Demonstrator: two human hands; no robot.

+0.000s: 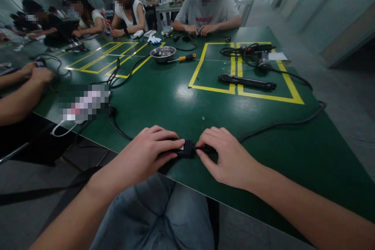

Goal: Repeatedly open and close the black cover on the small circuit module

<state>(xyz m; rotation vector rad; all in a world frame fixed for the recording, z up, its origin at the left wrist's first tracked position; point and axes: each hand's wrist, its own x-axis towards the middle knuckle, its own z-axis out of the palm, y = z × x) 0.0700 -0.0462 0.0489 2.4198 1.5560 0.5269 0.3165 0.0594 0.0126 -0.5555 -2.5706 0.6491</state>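
Note:
Near the front edge of the green table (140,97) lies a black block that looks like a power adapter (189,149), with a ribbed end and a pale label. My left hand (154,146) is closed around its left part, the thumb and fingers hiding much of it. At the ribbed end, my right hand (227,154) pinches the black cable (272,126) between thumb and fingertips. That cable curves away over the table's right side. Another black cord (120,129) runs from the left toward my left hand; where it ends is hidden.
A blurred-out power strip (88,103) lies left of my hands. Farther back are a metal bowl (163,54), a screwdriver (187,58), a long black bar (247,82) and tangled black cords (249,51) among yellow tape (212,90). Co-workers sit opposite and at left.

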